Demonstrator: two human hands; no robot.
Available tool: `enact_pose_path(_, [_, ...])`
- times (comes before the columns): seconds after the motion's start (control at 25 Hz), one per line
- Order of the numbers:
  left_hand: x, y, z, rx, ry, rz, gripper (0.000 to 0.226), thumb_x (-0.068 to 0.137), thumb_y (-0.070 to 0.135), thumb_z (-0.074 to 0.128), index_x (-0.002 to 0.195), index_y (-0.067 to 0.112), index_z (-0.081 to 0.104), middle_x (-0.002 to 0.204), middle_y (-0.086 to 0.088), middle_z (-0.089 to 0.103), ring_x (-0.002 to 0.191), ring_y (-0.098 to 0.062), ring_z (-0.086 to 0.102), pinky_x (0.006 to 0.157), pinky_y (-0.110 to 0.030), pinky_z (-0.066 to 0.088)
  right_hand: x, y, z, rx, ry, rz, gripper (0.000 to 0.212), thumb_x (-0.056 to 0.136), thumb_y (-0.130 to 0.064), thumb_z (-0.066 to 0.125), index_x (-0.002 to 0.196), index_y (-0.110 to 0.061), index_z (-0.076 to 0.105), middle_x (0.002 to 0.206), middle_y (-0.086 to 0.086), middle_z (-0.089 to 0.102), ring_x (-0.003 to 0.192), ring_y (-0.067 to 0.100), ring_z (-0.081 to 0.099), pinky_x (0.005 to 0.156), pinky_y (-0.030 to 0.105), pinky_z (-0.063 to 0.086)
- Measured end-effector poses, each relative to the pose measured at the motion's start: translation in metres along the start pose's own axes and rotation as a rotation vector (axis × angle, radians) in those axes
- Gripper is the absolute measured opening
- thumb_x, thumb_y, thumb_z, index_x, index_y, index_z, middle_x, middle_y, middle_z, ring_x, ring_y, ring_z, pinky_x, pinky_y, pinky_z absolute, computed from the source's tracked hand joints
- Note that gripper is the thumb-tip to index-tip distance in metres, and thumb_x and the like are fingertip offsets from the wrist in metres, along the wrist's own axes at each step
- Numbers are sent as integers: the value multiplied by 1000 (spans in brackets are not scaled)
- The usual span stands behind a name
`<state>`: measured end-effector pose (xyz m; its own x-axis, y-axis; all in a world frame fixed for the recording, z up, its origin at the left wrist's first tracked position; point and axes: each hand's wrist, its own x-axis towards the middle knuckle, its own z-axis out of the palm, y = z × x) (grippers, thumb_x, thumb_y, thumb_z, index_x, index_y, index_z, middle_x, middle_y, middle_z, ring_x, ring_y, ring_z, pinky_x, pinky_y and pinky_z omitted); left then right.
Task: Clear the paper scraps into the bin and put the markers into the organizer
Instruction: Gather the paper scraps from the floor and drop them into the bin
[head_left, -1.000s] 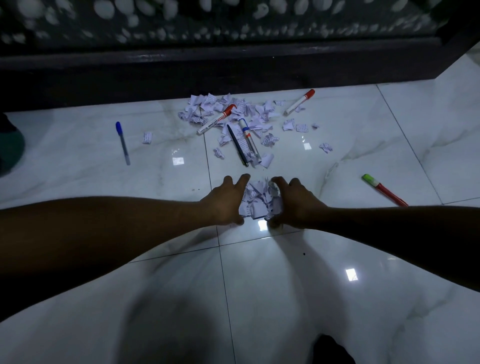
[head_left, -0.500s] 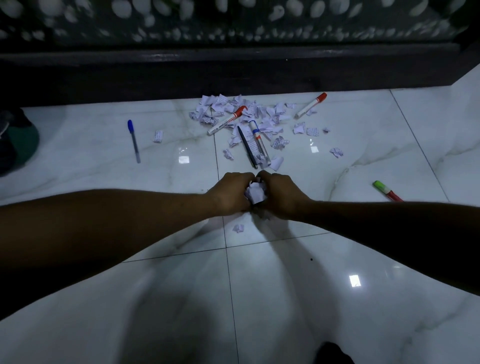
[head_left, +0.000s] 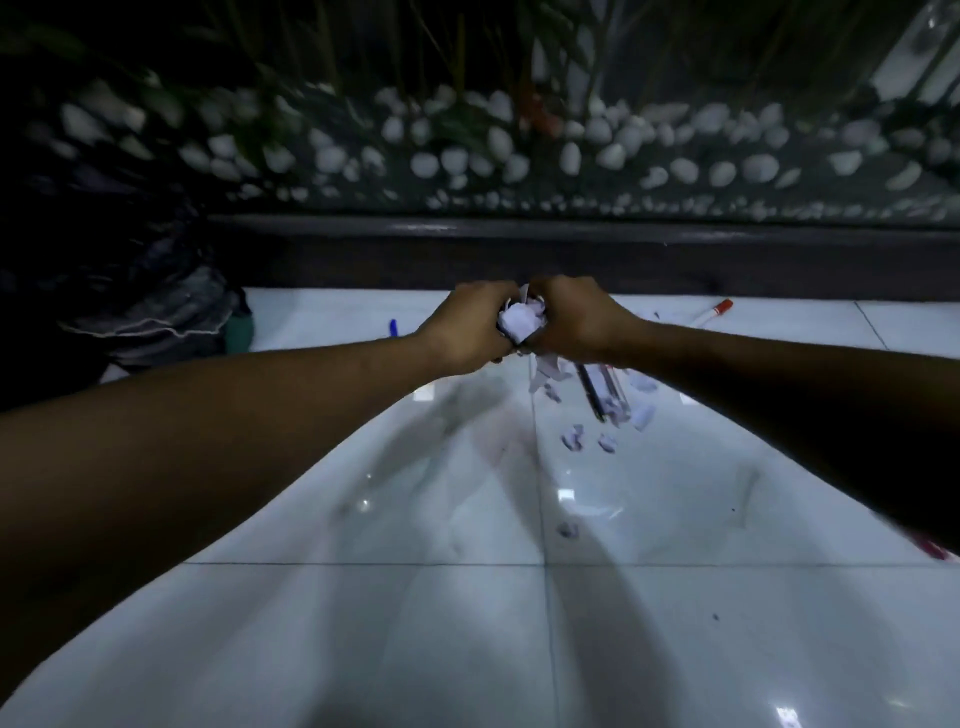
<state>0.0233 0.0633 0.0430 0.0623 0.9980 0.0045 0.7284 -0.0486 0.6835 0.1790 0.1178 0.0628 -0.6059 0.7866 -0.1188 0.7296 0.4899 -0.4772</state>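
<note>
You have a wad of paper scraps (head_left: 521, 320) cupped between your left hand (head_left: 464, 330) and right hand (head_left: 574, 322), lifted clear of the floor (head_left: 467, 623). Both grips are curled in tight around it. The scraps are light, soft and loose — they leak from any gap, so take them from below and the sides, palms pressed together. A few stray scraps (head_left: 587, 439) lie under your hands beside a black pen (head_left: 592, 392).

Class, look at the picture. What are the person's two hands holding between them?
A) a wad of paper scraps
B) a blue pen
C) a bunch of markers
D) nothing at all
A: the left hand and right hand are cupped together around a white wad of paper scraps, raised above the tiled floor.
</note>
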Motion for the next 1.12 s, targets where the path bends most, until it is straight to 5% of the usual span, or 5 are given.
enact_pose_path(0.2, [-19, -26, -97, -29, 224, -67, 20, 75, 4, 71, 95, 7, 65, 81, -5, 66, 70, -23, 67, 57, -34, 58, 55, -99, -32, -49, -28, -116, 20, 75, -21, 80, 78, -21, 61, 67, -10, 59, 56, 0, 53, 45, 9, 33])
enact_pose_path(0.36, [-44, -59, -172, 47, 409, -91, 16, 77, 7, 72, 91, 6, 65, 80, -9, 67, 70, -19, 56, 57, -26, 44, 101, -185, -33, -117, -8, -218, 20, 75, -24, 80, 86, -21, 64, 74, -4, 59, 70, 16, 53, 52, 22, 38])
enact_pose_path(0.64, [-89, -145, -277, 112, 603, -216, 20, 75, 6, 71, 94, 4, 64, 85, -13, 70, 77, -24, 66, 69, -36, 58, 178, -321, 4, -115, 0, -335, 37, 78, -25, 78, 112, -15, 68, 92, 2, 63, 85, 19, 57, 68, 25, 38])
enact_pose_path(0.92, [-122, -216, -315, 165, 655, -383, 32, 73, 16, 81, 95, 3, 63, 93, -13, 68, 85, -26, 64, 76, -39, 53, 226, -363, 74, 236, -60, -250, 64, 69, -26, 88, 126, -15, 61, 114, 5, 62, 95, 22, 63, 76, 32, 54])
enact_pose_path(1.12, [-130, -241, -316, 143, 463, -571, 64, 73, 24, 85, 128, 16, 53, 125, -10, 57, 110, -25, 58, 84, -32, 51, 235, -364, 96, 237, -129, -246, 87, 67, -28, 90, 143, -20, 48, 129, 10, 59, 94, 25, 63, 73, 32, 53])
